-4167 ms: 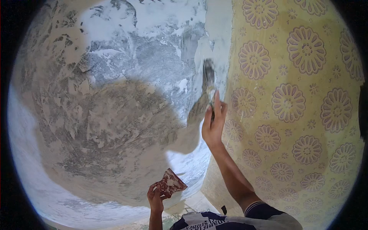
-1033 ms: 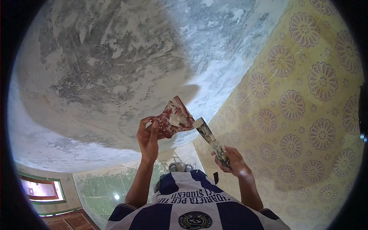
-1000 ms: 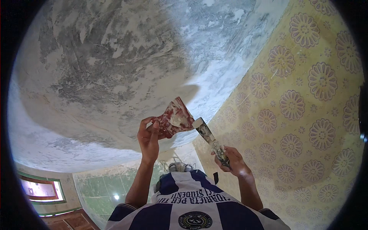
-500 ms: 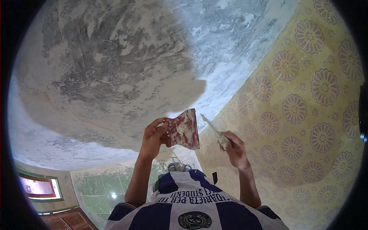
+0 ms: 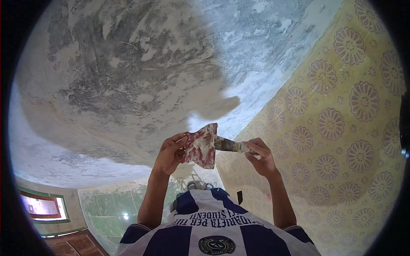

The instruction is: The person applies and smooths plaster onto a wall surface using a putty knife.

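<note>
The scraper (image 5: pixel 228 145) has swung to the red plate (image 5: pixel 197 157); fingers (image 5: pixel 259 146) grasp both. I judge it's gathering paste (image 5: pixel 206 144), next needing steadiness.

Reno rm (image 5: pixel 102 205) — patchy plaster (image 5: pixel 136 77)

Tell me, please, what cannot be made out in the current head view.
All in the head view:
Red plate: its held edge is partly hidden by the left hand.
Scraper: its handle is partly covered by the right hand.
Contact between scraper and plate: too small and smeared to tell.
Brown wooden panel: cut off by the dark rim and lower edge.
</note>
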`<state>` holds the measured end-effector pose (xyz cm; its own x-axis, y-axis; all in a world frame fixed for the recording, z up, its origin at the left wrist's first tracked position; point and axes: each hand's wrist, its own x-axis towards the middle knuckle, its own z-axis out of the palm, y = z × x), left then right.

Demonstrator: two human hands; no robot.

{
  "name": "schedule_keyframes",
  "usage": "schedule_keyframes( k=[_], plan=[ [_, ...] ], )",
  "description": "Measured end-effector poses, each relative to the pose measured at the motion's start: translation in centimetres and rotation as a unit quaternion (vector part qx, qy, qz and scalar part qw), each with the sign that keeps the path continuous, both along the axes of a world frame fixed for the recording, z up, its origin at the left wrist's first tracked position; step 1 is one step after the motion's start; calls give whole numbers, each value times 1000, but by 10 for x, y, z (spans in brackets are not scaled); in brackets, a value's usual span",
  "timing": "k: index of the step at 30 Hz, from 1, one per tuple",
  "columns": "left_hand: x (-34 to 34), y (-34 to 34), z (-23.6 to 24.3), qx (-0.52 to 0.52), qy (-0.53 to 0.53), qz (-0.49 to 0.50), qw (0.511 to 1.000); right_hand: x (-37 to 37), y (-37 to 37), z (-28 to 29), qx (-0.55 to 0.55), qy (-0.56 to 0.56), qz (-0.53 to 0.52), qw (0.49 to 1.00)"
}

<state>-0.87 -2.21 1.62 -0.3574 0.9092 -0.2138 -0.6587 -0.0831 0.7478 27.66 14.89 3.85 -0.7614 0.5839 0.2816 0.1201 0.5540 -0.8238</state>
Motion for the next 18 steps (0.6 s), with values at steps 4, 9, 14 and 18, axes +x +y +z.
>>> schedule_keyframes(
  k=[4,9,14,18],
  plan=[
    [-2,-2,6,15,-2,15,1000,12,5,-10,26,-9,-5,1000],
    [-2,-4,9,12,64,66,996,25,-5,-7,-50,48,-33,997],
    [12,0,2,25,133,155,979,23,-54,14,-352,30,-33,935],
    [23,6,-4,54,190,195,961,17,-70,5,-416,29,-42,908]
  ],
)
